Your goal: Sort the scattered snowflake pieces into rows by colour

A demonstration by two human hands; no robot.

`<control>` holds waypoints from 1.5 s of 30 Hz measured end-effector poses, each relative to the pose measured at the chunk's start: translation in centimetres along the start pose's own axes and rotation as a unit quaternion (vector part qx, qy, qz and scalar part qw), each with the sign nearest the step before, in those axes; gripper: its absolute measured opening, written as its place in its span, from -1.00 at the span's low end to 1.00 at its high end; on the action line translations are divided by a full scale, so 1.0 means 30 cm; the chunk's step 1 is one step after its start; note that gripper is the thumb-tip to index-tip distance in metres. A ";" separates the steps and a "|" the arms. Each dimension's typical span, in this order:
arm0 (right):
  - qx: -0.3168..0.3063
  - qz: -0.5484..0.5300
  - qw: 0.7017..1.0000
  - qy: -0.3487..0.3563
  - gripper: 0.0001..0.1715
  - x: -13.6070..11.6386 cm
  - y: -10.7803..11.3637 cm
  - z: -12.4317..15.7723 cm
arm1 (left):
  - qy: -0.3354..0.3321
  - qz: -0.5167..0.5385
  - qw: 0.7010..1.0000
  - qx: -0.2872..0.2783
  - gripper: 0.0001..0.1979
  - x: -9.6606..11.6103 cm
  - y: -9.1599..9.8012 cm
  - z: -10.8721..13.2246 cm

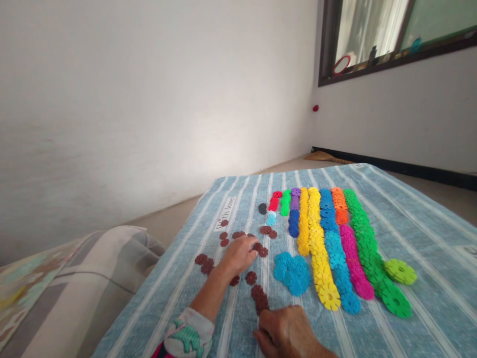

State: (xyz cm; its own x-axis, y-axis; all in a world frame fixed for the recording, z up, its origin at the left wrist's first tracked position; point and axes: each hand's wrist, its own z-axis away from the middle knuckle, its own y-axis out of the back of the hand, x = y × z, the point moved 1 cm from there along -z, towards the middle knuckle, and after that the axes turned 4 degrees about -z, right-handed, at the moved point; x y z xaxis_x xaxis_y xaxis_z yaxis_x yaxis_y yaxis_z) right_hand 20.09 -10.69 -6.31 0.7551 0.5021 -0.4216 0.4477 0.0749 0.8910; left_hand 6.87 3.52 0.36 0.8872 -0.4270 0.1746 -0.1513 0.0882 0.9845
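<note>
My left hand [240, 256] reaches over the brown notched plastic discs [262, 250], its fingers bent together and touching the edge of that small group. Whether a disc is between its fingertips is hidden. Lower down, my right hand [288, 330] is curled closed at the near end of a short overlapping brown row [260, 298]. Its fingers cover whatever they hold. More brown discs lie scattered about my left hand, such as a single disc [251, 277] and a cluster [204, 263] left of my forearm.
Overlapping rows of notched discs run along the right: yellow [316, 233], blue [328, 211], magenta [356, 263], green [363, 233]. A light-blue pile [292, 272] lies beside them. A striped cloth [179, 303] covers the table; a wall stands behind it.
</note>
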 end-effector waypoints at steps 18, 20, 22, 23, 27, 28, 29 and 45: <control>-0.031 0.009 0.999 -0.014 -0.80 -0.006 0.007 -0.003 | 0.067 0.233 0.969 -0.052 -0.77 -0.058 -0.054 -0.032; -0.037 0.010 0.999 -0.013 -0.80 -0.005 0.008 -0.008 | 0.067 0.245 0.966 -0.051 -0.77 -0.059 -0.054 -0.030; -0.045 0.006 0.999 -0.005 -0.78 -0.004 0.008 -0.011 | 0.068 0.234 0.969 -0.036 -0.78 -0.052 -0.042 -0.029; -0.046 0.007 0.999 -0.005 -0.78 -0.003 0.008 -0.013 | 0.070 0.221 0.973 -0.024 -0.79 -0.044 -0.032 -0.031; -0.054 0.014 0.998 -0.004 -0.77 -0.008 0.013 -0.011 | 0.068 0.136 0.988 0.037 -0.80 0.006 0.017 -0.063; -0.053 0.015 0.998 -0.008 -0.77 -0.011 0.014 -0.010 | 0.067 0.111 0.990 0.048 -0.78 0.020 0.026 -0.077; -0.051 0.016 0.998 -0.014 -0.77 -0.014 0.015 -0.010 | 0.066 0.088 0.992 0.057 -0.77 0.034 0.032 -0.092; -0.063 0.006 0.998 -0.007 -0.77 -0.024 0.045 -0.012 | 0.054 0.067 0.995 0.057 -0.72 0.025 0.029 -0.095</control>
State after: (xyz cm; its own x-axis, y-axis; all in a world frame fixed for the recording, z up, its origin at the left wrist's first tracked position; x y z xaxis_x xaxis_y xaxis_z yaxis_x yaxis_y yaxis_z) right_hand 19.97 -10.64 -4.75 0.7667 0.4921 -0.4123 0.3759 0.1765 0.9097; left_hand 8.64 5.85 1.30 0.8965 -0.3189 0.3075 -0.3139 0.0324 0.9489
